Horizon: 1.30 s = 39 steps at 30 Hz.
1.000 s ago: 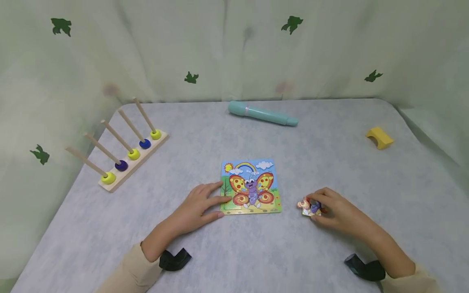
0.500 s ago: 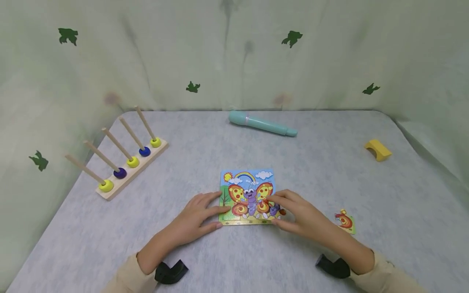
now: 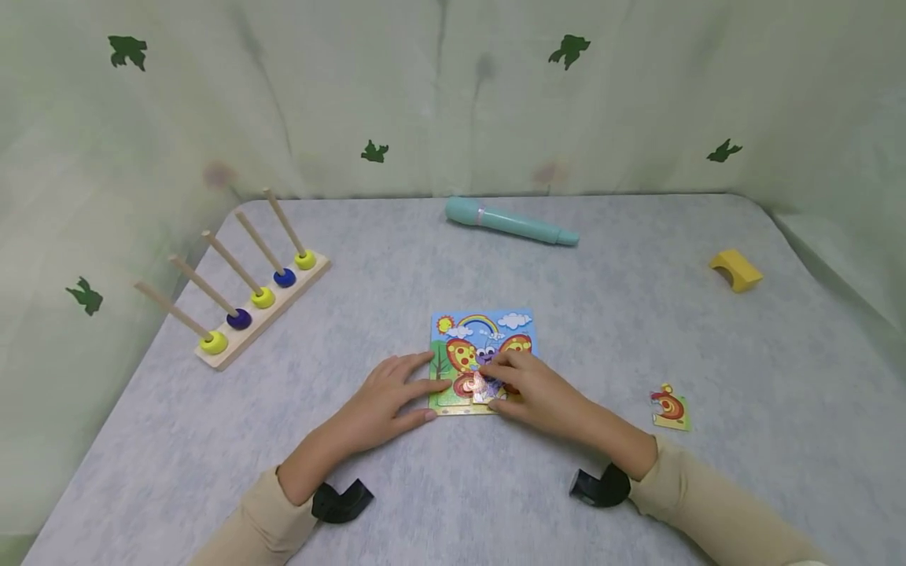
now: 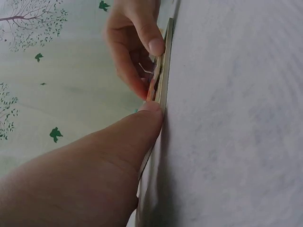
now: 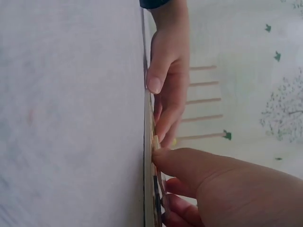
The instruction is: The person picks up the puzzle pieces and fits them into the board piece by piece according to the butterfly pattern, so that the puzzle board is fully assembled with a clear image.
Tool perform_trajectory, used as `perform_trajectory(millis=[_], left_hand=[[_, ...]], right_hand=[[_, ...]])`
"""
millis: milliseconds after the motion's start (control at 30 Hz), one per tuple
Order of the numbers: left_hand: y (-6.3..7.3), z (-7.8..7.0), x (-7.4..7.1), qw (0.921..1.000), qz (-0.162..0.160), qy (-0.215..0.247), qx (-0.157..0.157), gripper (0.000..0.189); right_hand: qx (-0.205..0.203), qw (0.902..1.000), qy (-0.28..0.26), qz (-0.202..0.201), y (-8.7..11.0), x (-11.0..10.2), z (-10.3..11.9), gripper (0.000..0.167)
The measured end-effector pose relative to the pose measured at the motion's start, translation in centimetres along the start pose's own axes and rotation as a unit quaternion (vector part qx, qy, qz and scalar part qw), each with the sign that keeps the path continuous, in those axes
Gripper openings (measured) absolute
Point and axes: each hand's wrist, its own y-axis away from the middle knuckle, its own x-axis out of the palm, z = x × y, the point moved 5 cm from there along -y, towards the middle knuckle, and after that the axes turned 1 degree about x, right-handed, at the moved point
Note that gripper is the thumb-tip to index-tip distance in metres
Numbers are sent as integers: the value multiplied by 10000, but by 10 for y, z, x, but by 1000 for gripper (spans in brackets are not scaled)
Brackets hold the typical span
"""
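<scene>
A square butterfly puzzle board (image 3: 517,321) lies on the table in front of me. My left hand (image 3: 388,399) rests at its left edge, fingers spread and their tips on the board. Between thumb and fingers my right hand (image 3: 541,397) pinches a puzzle piece (image 3: 484,388) low over the board's lower middle. That piece is slightly tilted in the right wrist view, close over the board's surface. The right hand hides the board's lower right part. A second puzzle piece (image 3: 670,409), with a red and orange swirl, lies on the table to the right.
A wooden peg stand (image 3: 265,316) with yellow and blue rings is at the left. A teal pen-shaped object (image 3: 513,223) lies near the back edge. A yellow arch block (image 3: 736,270) sits at the back right. Behind the table hangs a pale curtain (image 3: 637,94).
My right hand has moved left from the table onto the board with a puzzle piece. The second piece has come into view on the table at right. My left hand has stayed put.
</scene>
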Motion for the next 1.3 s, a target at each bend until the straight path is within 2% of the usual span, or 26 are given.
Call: perform_trajectory(millis=[200,433,700,767,900,967,1033,1167,1300], left_hand=[[-2,-2,0,10000,6,-5,-58,40],[-4,-6,-1,9999,-96,-25,-124,39],[-8,-14,2,9998,-161,-75,87,39],[-9,-17,3,9997,-118,-179,136,39],[-13,-26,3,9983,52,-539,194,43],[-16,-31,3,9966,143,-778,242,43],[-19,-35,2,9944,231,-992,280,43],[-23,-40,0,9915,381,-1232,199,40],[-23,-41,-1,9919,438,-1186,81,39]], right_hand=[[-34,9990,-434,113,-1,1,-7,46],[-68,9985,-530,140,-2,2,-10,44],[15,9982,-563,225,-3,3,-9,44],[103,9987,-438,250,-4,4,-8,44],[204,9990,187,343,-3,4,-7,45],[213,9973,502,486,-1,3,-6,48],[214,9957,565,708,2,3,-6,53],[425,9946,-11,946,11,-8,-8,62],[767,9943,-482,562,28,-36,-13,68]])
